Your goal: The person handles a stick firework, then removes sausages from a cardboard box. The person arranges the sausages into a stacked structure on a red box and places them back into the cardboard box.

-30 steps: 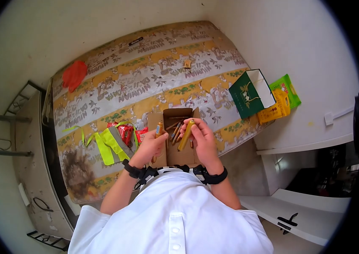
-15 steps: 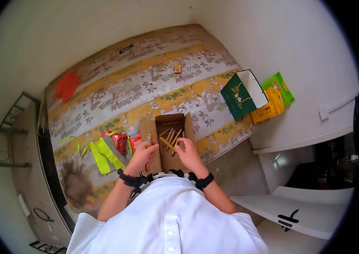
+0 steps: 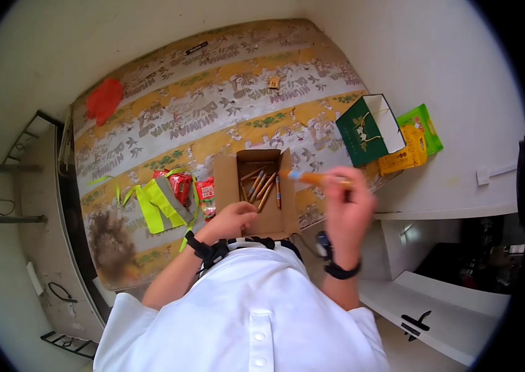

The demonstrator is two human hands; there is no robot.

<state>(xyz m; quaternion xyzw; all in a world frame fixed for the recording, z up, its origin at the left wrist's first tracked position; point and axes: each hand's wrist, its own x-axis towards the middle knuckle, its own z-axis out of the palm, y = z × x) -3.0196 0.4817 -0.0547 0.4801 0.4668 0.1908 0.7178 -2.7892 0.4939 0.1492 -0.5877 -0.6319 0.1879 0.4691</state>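
Right of centre, my right hand [image 3: 350, 208] grips an orange stick [image 3: 312, 178]; near centre, my left hand [image 3: 233, 222] overlaps the box [image 3: 225, 183], its grip indeterminable.

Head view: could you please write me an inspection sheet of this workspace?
Surface: patterned mattress, dark stain near its left side.
Job's things: open cardboard box holding several brown sticks.
Clutter: yellow-grey vest, red packets, red-orange item, green bag, yellow packet, green packet.
Grip: right hand, blurred, holds an orange stick; left hand at the box's near left, whether holding anything unclear.
Cables: white strip by a wall plate, possibly a cable.
Surroundings: white walls, dark metal bars at left.
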